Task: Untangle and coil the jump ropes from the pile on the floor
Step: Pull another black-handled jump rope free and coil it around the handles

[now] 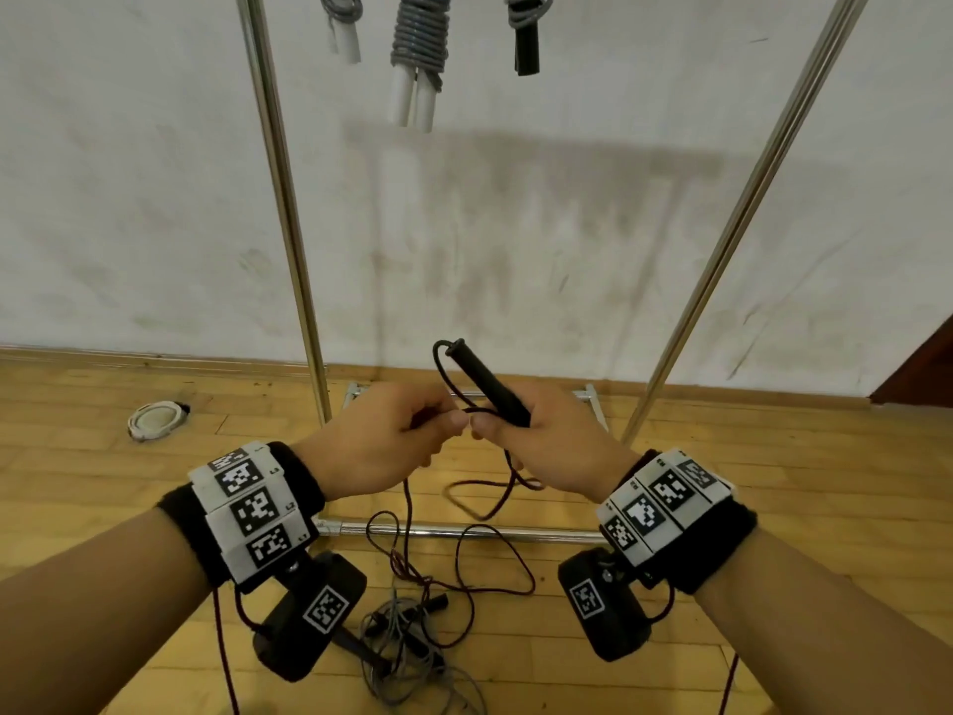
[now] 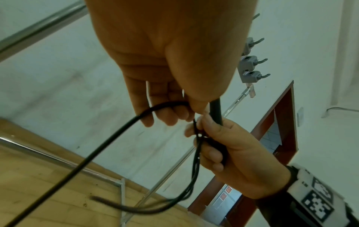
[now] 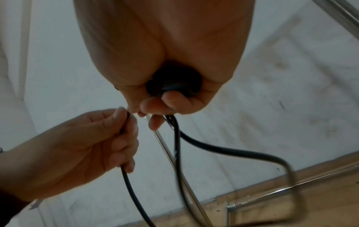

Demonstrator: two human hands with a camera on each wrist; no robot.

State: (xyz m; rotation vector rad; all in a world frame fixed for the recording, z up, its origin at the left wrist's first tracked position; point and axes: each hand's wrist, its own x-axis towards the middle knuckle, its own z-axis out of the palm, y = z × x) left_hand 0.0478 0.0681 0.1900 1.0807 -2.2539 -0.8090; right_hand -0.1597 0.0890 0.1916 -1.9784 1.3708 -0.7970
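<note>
Wooden plank floor (image 1: 722, 472) meets a scuffed white wall (image 1: 515, 224); a chrome rack (image 1: 289, 224) stands against it, with coiled ropes (image 1: 420, 38) hanging at the top edge.

Head view: I see my right hand (image 1: 552, 446) wrapped around a black handle (image 1: 485, 381), whose long axis tilts up and to the left, its cord end uppermost. My left hand (image 1: 381, 441) pinches the dark cord (image 1: 412, 534) just beside the right thumb; the two hands nearly touch. Cord drops from both hands to a tangled pile (image 1: 412, 627) on the floor between my forearms, in front of the rack's base bar. A white ring-shaped object (image 1: 156, 419) lies well apart to the left. Open floor on either side of the pile.

Left wrist view: left hand (image 2: 170, 53) with thumb and fingertips closed on the cord (image 2: 108, 147), which arcs down toward the floor. Right hand (image 2: 233, 153) grips the handle (image 2: 216, 110), fingers curled round it.

Right wrist view: right hand (image 3: 165, 53) clenched on the handle's butt end (image 3: 174, 84), which faces the camera. Left hand (image 3: 87, 145) holds the cord (image 3: 132, 192) between thumb and curled fingers; a second strand loops off to the right, blurred.
</note>
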